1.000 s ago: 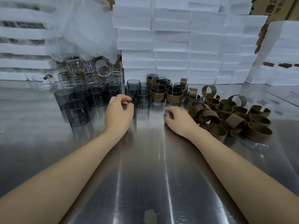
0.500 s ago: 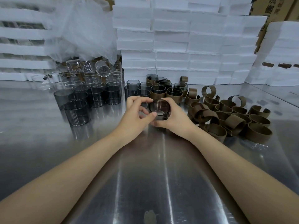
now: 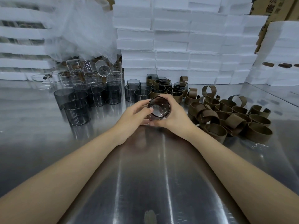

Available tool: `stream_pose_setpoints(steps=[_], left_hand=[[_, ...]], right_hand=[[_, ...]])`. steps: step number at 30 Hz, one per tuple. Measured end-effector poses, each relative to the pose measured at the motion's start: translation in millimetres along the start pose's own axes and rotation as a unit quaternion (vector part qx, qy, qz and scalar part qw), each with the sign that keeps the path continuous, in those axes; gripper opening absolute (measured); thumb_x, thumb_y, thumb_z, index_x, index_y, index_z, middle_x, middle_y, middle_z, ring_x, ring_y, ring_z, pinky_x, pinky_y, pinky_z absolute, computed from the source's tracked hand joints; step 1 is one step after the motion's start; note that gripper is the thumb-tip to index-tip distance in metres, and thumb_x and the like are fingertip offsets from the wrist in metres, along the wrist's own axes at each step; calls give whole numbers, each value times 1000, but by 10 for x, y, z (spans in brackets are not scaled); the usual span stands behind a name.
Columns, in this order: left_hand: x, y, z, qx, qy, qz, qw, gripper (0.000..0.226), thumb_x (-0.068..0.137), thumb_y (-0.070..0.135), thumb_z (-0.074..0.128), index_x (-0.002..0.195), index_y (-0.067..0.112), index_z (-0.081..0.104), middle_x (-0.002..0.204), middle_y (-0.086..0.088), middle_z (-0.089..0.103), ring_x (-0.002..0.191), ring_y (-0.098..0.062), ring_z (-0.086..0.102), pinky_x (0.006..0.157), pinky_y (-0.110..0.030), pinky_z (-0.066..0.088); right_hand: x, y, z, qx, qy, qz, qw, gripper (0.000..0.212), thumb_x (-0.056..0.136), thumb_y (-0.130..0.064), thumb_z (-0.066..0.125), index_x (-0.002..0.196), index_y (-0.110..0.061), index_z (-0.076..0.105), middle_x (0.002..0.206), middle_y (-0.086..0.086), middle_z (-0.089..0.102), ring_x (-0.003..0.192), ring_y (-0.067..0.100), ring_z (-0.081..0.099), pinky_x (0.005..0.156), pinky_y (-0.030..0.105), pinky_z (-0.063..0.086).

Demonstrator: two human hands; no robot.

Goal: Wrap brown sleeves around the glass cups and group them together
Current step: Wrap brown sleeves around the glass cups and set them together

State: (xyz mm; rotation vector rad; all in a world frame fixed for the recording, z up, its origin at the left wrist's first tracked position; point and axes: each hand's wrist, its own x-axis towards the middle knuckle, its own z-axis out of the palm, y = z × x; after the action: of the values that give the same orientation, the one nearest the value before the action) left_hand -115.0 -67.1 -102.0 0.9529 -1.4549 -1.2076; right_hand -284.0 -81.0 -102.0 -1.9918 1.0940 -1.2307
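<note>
Both hands hold one smoky glass cup (image 3: 159, 107) over the steel table, its mouth tilted toward me. My left hand (image 3: 135, 115) grips its left side with the thumb at the rim. My right hand (image 3: 176, 117) curls round its right side and underside; a brown sleeve seems to lie round the cup under those fingers, mostly hidden. Bare dark cups (image 3: 95, 96) stand in a group to the left. Sleeved cups (image 3: 168, 91) stand grouped just behind the hands. A heap of curled brown sleeves (image 3: 231, 117) lies to the right.
Clear glass cups (image 3: 90, 70) pile up at the back left under a plastic bag (image 3: 80, 29). Stacks of white foam boxes (image 3: 186, 38) wall off the back. The steel table (image 3: 145, 175) stretches toward me beneath my forearms.
My left hand took a dark cup from the group and brought it to my right hand. Both hands now hold it tilted toward me, slightly nearer than half a second ago.
</note>
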Motion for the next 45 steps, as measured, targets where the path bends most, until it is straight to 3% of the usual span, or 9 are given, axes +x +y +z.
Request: stream_pose_setpoints(steps=[5,10,14,17,24,31,35,41,45], left_hand=[[7,11,-14,-54,30,-13,998,16,98,25,55,106,24,69,104,-1,74,92,-21,71,80,-28,54],[19,14,-19,-70,52,-33,996,20,95,31,61,104,14,64,108,-7,71,93,-24,72,76,-31,56],[-5,37,-1,-40,51,-34,997,39,82,44,68,107,15,62,113,-12,69,98,-23,70,83,-36,57],[-24,42,7,3,53,-26,998,44,79,43,72,113,17,62,116,-8,67,104,-23,68,94,-40,54],[-42,49,16,74,43,22,996,31,79,27,78,106,27,62,101,14,66,87,11,63,72,-6,47],[-47,21,21,88,33,42,995,42,75,20,82,107,32,58,103,15,67,90,10,64,73,-5,46],[-40,3,29,102,16,38,994,63,74,20,83,129,25,52,116,13,65,103,5,62,88,-13,49],[-34,-16,23,78,15,27,996,50,79,17,79,115,39,51,114,15,63,96,11,63,77,-7,48],[-32,-14,28,67,13,15,998,41,87,18,72,119,34,53,122,4,64,108,-2,63,80,-15,51]], right_hand=[[-8,-32,1,-5,-19,-9,1000,76,60,-3,88,125,-19,51,112,-18,60,108,-6,56,93,9,40],[-25,-98,9,-27,-56,-38,997,76,61,6,84,128,-12,54,125,-2,59,118,7,55,103,22,41],[-50,-164,24,-78,-73,-70,992,74,61,4,85,127,-11,56,125,0,57,117,9,54,102,20,41],[-61,-224,36,-112,-84,-83,987,76,61,-2,88,129,-16,57,125,-3,55,119,12,52,105,29,41],[-65,-261,53,-129,-93,-76,984,81,60,-6,88,132,-24,55,125,-4,54,118,12,50,103,35,43],[-54,-198,80,-97,-86,-62,990,77,60,-7,87,128,-25,56,121,-6,55,114,0,49,97,14,40],[-62,-181,99,-44,-55,-30,997,74,61,-5,87,117,-39,52,112,-20,56,111,-3,51,91,7,39],[-11,-126,78,89,-38,67,993,74,61,8,84,124,-18,55,115,-3,65,102,4,64,84,19,53],[-9,-73,55,158,-44,99,982,74,62,9,82,127,-15,54,122,6,64,112,20,63,96,46,53]])
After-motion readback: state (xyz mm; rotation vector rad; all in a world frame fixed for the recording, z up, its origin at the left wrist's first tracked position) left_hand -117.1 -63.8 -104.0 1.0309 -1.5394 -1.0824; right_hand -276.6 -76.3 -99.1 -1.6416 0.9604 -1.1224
